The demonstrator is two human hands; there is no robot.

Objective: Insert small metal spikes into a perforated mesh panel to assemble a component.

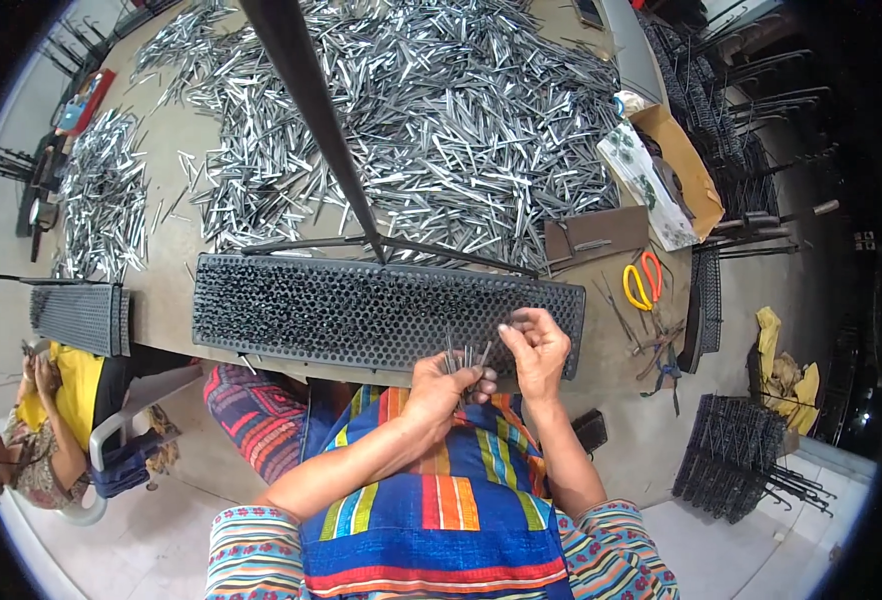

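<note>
My left hand (pixel 448 388) is closed around a small bunch of thin metal strips (pixel 468 357), which stick up between thumb and fingers. Just to its right, my right hand (pixel 539 352) is raised with thumb and fingertips pinched together; whatever they hold is too small to make out. Both hands are at the near edge of a long black perforated rack (pixel 401 318). Dark pieces stand densely in the holes of its left part, while holes show bare toward the right. A black rod (pixel 321 130) with a crossbar rises from the rack's far side.
A large heap of metal strips (pixel 411 120) covers the table beyond the rack. On the right lie orange-and-yellow-handled scissors (pixel 642 282), a brown flat piece (pixel 596 235) and a cardboard box (pixel 676 165). Another person (pixel 46 430) sits at the left by a second rack (pixel 79 318).
</note>
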